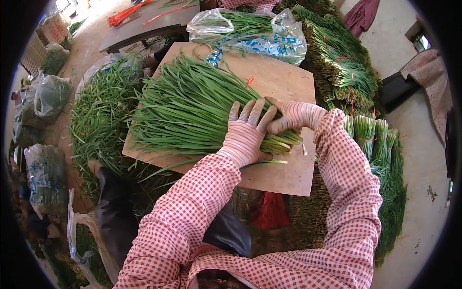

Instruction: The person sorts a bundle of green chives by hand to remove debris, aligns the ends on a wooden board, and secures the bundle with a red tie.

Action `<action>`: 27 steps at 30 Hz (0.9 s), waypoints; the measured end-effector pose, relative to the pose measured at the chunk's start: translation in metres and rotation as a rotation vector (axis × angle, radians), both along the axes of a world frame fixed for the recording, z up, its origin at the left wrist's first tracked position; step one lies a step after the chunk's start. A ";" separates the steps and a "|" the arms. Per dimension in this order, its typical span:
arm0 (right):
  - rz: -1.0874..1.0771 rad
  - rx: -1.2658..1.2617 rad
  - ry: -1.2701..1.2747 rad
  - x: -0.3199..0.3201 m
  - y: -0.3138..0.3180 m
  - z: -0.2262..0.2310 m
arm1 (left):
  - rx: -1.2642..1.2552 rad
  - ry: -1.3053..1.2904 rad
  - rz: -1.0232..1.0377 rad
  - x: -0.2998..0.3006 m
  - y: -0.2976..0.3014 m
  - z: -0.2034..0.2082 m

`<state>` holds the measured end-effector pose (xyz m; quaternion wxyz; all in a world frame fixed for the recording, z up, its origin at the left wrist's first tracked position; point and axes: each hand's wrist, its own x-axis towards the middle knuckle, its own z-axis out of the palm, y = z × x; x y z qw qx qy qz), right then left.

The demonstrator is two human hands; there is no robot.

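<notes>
Pressing on a loose bundle of garlic chives point(187, 106) near its stem end, the left hand point(245, 127) lies open, fingers spread. The right hand point(293, 114) bends over the pale stem ends; its palm side is hidden, so I cannot tell how tightly it grips them. Both wear striped knit gloves. The chives lie on a smooth brown wooden board point(288, 178), their long, narrow blades fanning leftward. Beyond, a crinkled clear plastic bag point(260, 45) holds more greens. Below, the board cuts off a tuft of fine red strands point(271, 212). Bagged greens point(45, 180) toward the dark left rim look blurred.
</notes>
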<state>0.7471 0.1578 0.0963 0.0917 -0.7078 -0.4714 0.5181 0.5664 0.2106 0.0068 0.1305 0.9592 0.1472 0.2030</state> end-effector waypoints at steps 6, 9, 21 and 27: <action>0.158 -0.231 -0.477 -0.030 0.008 -0.001 | -0.043 0.086 0.002 0.010 0.004 0.011; 0.126 -0.035 -0.585 -0.012 0.000 -0.027 | -0.011 0.221 -0.066 0.016 0.010 0.025; 0.135 0.126 -0.497 -0.023 -0.006 -0.008 | -0.202 0.682 -0.395 0.076 0.105 0.040; 0.148 0.231 -0.628 -0.036 -0.030 -0.023 | -0.294 0.723 -0.399 0.046 0.092 0.063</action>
